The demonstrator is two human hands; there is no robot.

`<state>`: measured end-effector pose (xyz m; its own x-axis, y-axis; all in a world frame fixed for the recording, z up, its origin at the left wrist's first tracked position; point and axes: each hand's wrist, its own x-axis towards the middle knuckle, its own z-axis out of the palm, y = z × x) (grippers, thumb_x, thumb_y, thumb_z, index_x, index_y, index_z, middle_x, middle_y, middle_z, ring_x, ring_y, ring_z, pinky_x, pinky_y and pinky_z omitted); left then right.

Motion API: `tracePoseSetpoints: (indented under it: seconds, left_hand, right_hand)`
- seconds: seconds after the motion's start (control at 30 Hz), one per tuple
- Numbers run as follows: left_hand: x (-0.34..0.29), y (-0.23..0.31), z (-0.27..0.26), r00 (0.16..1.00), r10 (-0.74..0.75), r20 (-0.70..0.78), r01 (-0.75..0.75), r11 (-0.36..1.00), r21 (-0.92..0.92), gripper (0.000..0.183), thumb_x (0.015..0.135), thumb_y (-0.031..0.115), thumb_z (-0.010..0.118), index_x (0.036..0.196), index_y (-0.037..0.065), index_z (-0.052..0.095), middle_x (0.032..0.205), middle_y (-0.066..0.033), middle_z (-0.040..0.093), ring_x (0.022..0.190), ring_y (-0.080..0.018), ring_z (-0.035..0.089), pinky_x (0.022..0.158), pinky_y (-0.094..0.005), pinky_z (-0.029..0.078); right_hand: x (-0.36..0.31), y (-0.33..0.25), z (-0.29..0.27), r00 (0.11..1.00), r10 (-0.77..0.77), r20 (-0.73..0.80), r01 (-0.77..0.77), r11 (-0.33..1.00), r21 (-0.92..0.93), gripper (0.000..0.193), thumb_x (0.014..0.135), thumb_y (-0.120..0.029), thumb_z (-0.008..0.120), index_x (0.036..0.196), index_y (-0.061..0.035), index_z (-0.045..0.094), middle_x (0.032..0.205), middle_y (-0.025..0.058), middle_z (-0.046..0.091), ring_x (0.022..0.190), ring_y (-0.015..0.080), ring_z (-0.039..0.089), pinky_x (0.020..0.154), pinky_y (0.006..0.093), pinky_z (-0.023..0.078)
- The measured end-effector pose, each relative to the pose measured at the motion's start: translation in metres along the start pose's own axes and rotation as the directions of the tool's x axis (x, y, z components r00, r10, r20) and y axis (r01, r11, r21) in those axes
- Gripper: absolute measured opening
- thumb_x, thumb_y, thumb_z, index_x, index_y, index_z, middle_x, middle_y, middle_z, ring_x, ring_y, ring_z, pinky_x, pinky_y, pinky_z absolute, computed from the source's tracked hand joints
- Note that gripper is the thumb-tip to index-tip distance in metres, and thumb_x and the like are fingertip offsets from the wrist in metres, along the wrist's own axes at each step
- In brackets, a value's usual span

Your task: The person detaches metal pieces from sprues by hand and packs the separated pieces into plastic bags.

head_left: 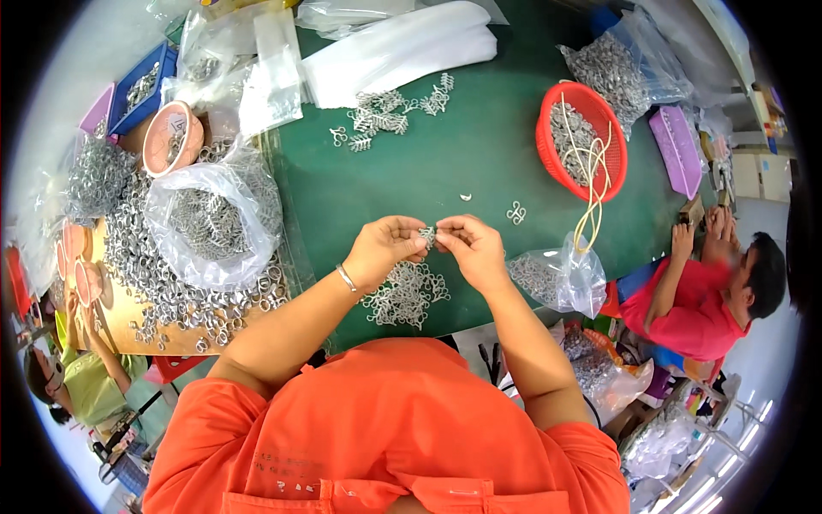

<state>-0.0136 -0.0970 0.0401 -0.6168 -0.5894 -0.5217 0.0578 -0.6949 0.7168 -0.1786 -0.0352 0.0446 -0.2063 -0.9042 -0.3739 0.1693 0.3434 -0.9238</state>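
Note:
Over the green table top [360,184], both my hands meet at a small silver-grey metal piece [427,235]. My left hand [384,248] pinches it from the left between thumb and fingers. From the other side, my right hand [472,248] grips its right edge, also closed. Fingertips cover part of the piece, so its full shape is hidden. Just below my hands lies a pile of small looped metal pieces [406,295]. To the right, one looped metal piece [515,213] and a tiny white bit [465,197] lie apart.
Leaf-shaped metal pieces [381,113] lie near white plastic sheets [402,51]. A red basket [545,146] with cords and a clear bag of parts [548,278] stand right. Left are a parts-filled bag [210,223] and heaped metal rings [145,274]. Co-workers sit at both sides.

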Motion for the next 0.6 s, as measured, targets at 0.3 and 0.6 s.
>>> tracePoseSetpoints:
  seconds: [0.3, 0.6]
  left_hand:
    - [0.004, 0.009, -0.018, 0.966, -0.201, 0.165, 0.162, 0.961, 0.225, 0.022, 0.084, 0.02, 0.062, 0.091, 0.0, 0.057, 0.078, -0.0038, 0.058, 0.064, -0.0104, 0.055, 0.057, -0.0232, 0.048]
    - [0.008, 0.004, -0.03, 0.881, -0.347, 0.321, 0.397, 0.912, -0.103, 0.016, 0.088, 0.017, 0.055, 0.092, 0.002, 0.055, 0.077, -0.0003, 0.053, 0.067, -0.0095, 0.047, 0.058, -0.0247, 0.041]
  right_hand:
    - [-0.012, -0.033, 0.013, 0.908, -0.288, 0.304, 0.373, 0.887, -0.273, 0.012, 0.071, 0.011, 0.056, 0.078, 0.0009, 0.059, 0.081, 0.008, 0.058, 0.072, 0.0165, 0.057, 0.063, 0.026, 0.047]
    - [-0.016, -0.03, 0.012, 0.719, -0.541, 0.436, 0.694, 0.586, -0.419, 0.015, 0.062, 0.011, 0.056, 0.07, -0.0024, 0.057, 0.073, 0.007, 0.059, 0.07, 0.0208, 0.057, 0.059, 0.0286, 0.046]
